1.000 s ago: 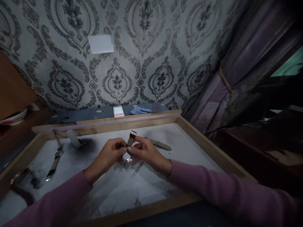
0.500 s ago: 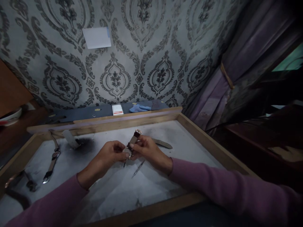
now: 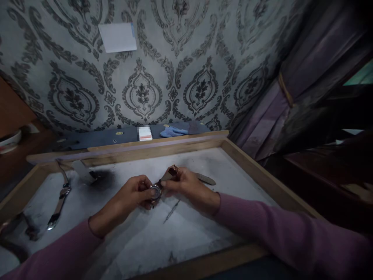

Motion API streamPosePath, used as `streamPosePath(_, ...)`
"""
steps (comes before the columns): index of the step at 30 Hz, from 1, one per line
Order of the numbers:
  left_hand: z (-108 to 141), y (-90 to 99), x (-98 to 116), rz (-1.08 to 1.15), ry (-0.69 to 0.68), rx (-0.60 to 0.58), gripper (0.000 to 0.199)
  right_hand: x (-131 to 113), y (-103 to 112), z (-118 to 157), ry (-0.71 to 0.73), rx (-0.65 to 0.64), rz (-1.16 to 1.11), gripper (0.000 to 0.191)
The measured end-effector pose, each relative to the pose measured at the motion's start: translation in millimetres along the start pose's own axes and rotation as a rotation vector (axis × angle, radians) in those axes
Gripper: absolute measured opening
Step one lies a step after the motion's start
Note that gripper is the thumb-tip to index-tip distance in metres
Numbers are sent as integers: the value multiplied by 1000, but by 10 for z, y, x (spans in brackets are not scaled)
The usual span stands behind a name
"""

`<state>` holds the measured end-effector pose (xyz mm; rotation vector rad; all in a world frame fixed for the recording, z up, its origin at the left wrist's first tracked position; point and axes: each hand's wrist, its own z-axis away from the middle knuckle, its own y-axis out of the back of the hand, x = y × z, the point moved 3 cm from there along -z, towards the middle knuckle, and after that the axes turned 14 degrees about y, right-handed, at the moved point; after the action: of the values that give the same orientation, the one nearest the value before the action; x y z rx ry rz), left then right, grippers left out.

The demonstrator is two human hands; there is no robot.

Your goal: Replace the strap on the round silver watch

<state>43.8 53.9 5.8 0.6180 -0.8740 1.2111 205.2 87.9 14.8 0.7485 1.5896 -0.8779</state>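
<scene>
Between my hands, above the white floor of a wooden-rimmed tray (image 3: 201, 243), is a wristwatch (image 3: 155, 191) with a round metal case. My left hand (image 3: 135, 192) pinches the case between thumb and fingers. In my right hand (image 3: 185, 184) is the watch strap (image 3: 166, 177), a light-lined band with a buckle, gripped close to the case. Whether the strap is joined to the case there cannot be made out. Partly behind my right hand lies a loose grey strap piece (image 3: 206, 179). A thin metal tool (image 3: 171, 211) rests on the tray below the watch.
At the tray's left lie a watch with a long strap (image 3: 62, 194), a pale strap (image 3: 82, 171) and dark, blurred straps (image 3: 17, 237). Behind the tray's back edge are a blue cloth (image 3: 174, 131) and a small white box (image 3: 145, 133). A purple curtain (image 3: 265, 120) hangs at the right.
The watch has turned so that its round case shows more clearly. My right hand has shifted slightly right, and the buckle end now tilts down towards it. The view has moved a little.
</scene>
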Motion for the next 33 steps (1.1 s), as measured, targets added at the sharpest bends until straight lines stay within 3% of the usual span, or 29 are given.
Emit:
streamPosePath(10, 20, 2, 56, 22, 0, -10, 37, 33, 74, -50, -9, -63, 3, 23)
streamPosePath(14, 13, 1, 42, 9, -3, -36, 30, 37, 77, -53, 1, -87, -5, 23)
streamPosePath(24, 44, 18, 43, -63, -37, 12, 24, 111, 65, -56, -38, -63, -73, 33)
streamPosePath(33, 63, 29, 91, -131, -61, 38, 29, 114, 84, -24, -76, -3, -126, 30)
